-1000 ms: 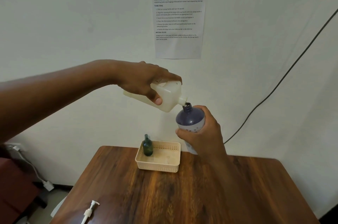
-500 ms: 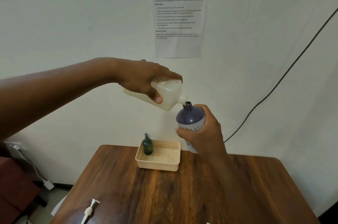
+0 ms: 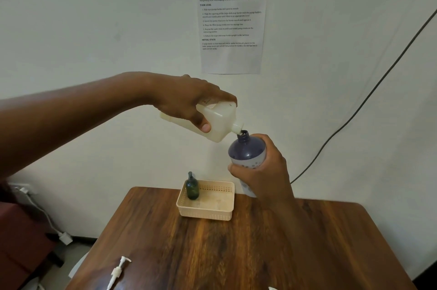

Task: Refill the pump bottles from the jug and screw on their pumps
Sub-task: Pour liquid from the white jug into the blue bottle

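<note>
1. Overhead, the left hand (image 3: 186,100) grips a tilted white jug (image 3: 212,121), its spout touching the purple bottle (image 3: 246,150) mouth.
2. Right hand (image 3: 262,173) wraps that bottle, just below the jug.
3. Below both hands, a white pump (image 3: 118,270) lies on the worktop (image 3: 236,254).

Jug (image 3: 218,121): translucent whitish plastic, matt, smooth, with a white plastic spout.

Purple bottle (image 3: 246,150): glossy smooth plastic, a soft highlight on the shoulder; lower part paler with small dots.

Basket (image 3: 205,212), at the desk's far edge: cream plastic, matt, walls perforated in a grid.

Green bottle (image 3: 192,188), in the basket's far left corner: dark, glossy; glass or plastic, cannot tell.

Desk (image 3: 212,254): brown wood grain, smooth, low sheen.

Pump (image 3: 117,272), near the desk's front left edge: white smooth plastic.

Sheet (image 3: 233,22) on the wall: printed paper, matt.
</note>
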{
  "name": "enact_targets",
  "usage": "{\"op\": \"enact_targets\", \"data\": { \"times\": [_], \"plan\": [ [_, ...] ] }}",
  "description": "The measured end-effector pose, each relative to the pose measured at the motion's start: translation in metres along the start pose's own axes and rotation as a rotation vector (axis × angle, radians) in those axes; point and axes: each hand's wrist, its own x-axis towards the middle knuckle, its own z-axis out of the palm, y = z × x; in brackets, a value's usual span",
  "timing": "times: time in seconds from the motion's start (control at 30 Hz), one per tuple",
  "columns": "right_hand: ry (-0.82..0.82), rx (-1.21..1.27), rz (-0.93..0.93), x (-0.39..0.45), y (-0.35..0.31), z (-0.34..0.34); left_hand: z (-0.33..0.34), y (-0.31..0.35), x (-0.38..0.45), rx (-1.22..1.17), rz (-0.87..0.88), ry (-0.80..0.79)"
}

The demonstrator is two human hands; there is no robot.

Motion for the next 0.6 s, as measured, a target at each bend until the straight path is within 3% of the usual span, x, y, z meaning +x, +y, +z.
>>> {"op": "enact_targets", "data": {
  "times": [0.17, 0.6],
  "plan": [
    [-0.032, 0.07, 0.042, -0.0011, -0.0016, 0.0005, 0.0011, -0.0007, 0.0012, 0.002, 0.004, -0.004],
    [0.003, -0.03, -0.012, 0.0013, 0.0031, 0.0003, -0.0055, 0.0036, 0.0009, 0.032, -0.007, -0.008]
  ]
}}
